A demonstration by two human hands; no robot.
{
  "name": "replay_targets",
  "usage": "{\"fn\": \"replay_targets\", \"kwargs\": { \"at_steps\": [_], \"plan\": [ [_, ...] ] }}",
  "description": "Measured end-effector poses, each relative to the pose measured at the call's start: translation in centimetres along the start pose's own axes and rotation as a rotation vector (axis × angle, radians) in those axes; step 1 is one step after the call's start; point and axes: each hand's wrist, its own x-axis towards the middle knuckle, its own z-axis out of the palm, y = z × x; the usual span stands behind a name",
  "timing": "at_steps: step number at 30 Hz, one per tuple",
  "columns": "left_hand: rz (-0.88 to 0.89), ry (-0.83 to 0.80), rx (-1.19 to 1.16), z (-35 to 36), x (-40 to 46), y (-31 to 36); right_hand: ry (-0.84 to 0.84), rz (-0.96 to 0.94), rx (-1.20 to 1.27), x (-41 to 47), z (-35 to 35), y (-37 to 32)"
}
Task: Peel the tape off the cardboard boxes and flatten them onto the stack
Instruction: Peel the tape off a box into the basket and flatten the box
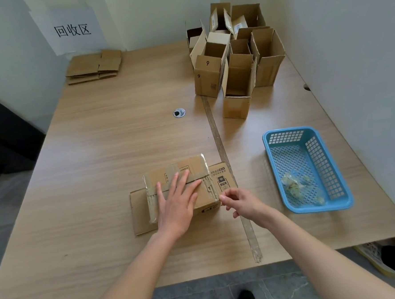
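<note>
One taped box [182, 185] on the table [99, 143]: left hand [176, 203] pressed flat on top, fingers straight; right hand [239, 202] pinching tape [215, 190] at its right edge.

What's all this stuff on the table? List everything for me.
taped box: one, brown, near edge, on a flat cardboard sheet
open boxes: a cluster, brown, far right corner
flattened stack: one pile, brown, far left
basket: one, blue, right side, holding crumpled tape
tape strip: one, long, clear, lying on the table
cable grommet: one, silver, centre
wall sign: one, white
left hand: pressing flat on the taped box
right hand: pinching at the box's right edge
</note>
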Motion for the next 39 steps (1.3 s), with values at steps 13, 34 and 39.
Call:
{"fn": "replay_targets", "kwargs": {
  "at_steps": [13, 34, 39],
  "plan": [
    [0.07, -0.023, 0.024, -0.1, -0.2, -0.4, -0.156, 0.052, -0.455, -0.4, -1.4, -4.4],
    [0.141, -0.024, 0.01, -0.2, -0.3, -1.4, 0.286, -0.572, -0.812, 2.7, -0.1, -4.8],
    [0.221, -0.029, 0.035, -0.4, -0.2, -2.8, 0.126, -0.644, -0.968, 3.7, -0.1, -5.5]
  ]
}}
